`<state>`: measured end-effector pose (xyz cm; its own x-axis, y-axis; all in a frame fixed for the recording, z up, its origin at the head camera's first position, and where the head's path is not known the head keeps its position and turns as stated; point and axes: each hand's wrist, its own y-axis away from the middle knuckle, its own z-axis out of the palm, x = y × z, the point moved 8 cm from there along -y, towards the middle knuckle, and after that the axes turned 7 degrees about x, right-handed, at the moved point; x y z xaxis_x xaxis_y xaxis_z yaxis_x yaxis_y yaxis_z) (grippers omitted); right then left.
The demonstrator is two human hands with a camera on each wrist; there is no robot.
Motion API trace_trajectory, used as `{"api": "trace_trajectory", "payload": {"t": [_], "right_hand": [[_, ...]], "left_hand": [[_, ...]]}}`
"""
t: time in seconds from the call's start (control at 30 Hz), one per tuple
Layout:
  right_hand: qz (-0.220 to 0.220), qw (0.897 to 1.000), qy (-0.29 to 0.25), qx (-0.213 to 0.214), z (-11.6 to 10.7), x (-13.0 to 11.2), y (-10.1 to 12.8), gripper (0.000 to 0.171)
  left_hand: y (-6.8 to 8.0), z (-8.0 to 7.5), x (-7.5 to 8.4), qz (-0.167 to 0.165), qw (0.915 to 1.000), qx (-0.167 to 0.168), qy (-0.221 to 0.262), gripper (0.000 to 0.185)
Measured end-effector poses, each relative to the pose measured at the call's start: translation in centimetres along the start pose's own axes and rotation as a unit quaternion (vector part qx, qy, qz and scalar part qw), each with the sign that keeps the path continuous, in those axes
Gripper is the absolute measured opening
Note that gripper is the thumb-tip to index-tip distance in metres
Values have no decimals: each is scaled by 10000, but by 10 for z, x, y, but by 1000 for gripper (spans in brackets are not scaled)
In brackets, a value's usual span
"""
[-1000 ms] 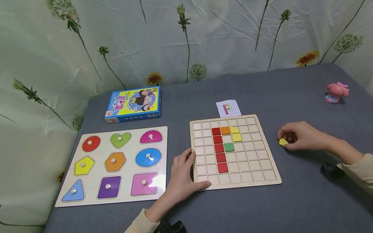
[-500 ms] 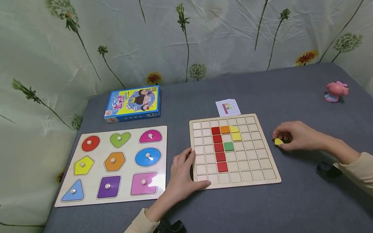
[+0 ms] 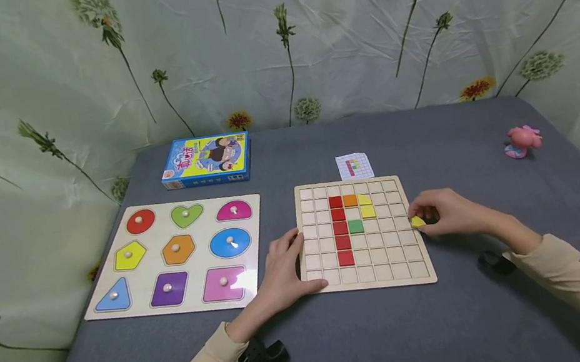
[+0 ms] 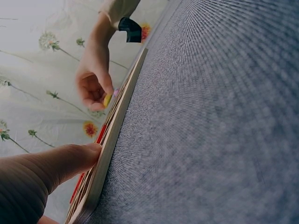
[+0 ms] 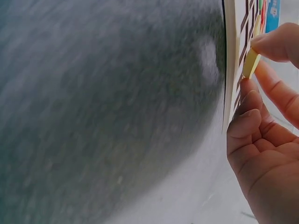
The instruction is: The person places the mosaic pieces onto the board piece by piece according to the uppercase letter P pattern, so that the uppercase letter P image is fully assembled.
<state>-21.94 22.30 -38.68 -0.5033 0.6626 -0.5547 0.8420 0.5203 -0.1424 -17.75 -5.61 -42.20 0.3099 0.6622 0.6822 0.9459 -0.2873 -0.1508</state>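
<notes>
1. My right hand (image 3: 451,213) is pinching a yellow tile (image 3: 418,221) over the grid board's (image 3: 334,281) right edge.
2. My left hand (image 3: 281,271) is resting flat, fingers relaxed, against the board's left edge on the worktop (image 3: 351,348).

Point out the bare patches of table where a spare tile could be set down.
Free: the grey table in front of the grid board, between the two sleeves; the stretch between grid board and pink toy; behind the board, right of the pattern card. Crowded: the gap between shape puzzle and grid board, filled by the left hand.
</notes>
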Motion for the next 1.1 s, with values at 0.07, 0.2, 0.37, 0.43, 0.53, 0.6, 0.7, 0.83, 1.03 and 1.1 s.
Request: {"api": "trace_trajectory", "payload": {"t": [0.07, 0.2, 0.37, 0.43, 0.53, 0.6, 0.7, 0.83, 1.03, 1.1], "right_hand": [[8, 10000, 10, -67, 4, -1, -3, 18], [-52, 9998, -5, -183, 10, -7, -9, 15], [-159, 9995, -114, -230, 16, -15, -17, 15], [-194, 9995, -131, -232, 18, -18, -20, 16], [-173, 9993, -154, -280, 22, -21, -24, 16], [-148, 9993, -140, -306, 23, -23, -26, 15], [-137, 9994, -91, -315, 25, -26, -29, 15], [-182, 9994, -63, -271, 26, -29, -33, 16], [-256, 9991, -84, -323, 32, -32, -36, 17], [-234, 9992, -82, -326, 34, -33, -38, 17]], "left_hand": [[0, 0, 0, 5, 10000, 5, 4, 94], [0, 0, 1, 27, 10000, 6, 7, 94], [0, 0, 1, 16, 10000, -8, -16, 93], [0, 0, 1, 2, 10000, -11, -24, 93], [0, 0, 0, -2, 10000, -10, -37, 93], [0, 0, 0, -2, 10000, -11, -27, 94], [0, 0, -1, -3, 10000, -22, -13, 94], [-1, 0, -1, -17, 10000, -33, 4, 94], [-1, 0, 0, -18, 10000, -31, 21, 94], [0, 0, 0, -16, 10000, -29, 15, 94]]}}
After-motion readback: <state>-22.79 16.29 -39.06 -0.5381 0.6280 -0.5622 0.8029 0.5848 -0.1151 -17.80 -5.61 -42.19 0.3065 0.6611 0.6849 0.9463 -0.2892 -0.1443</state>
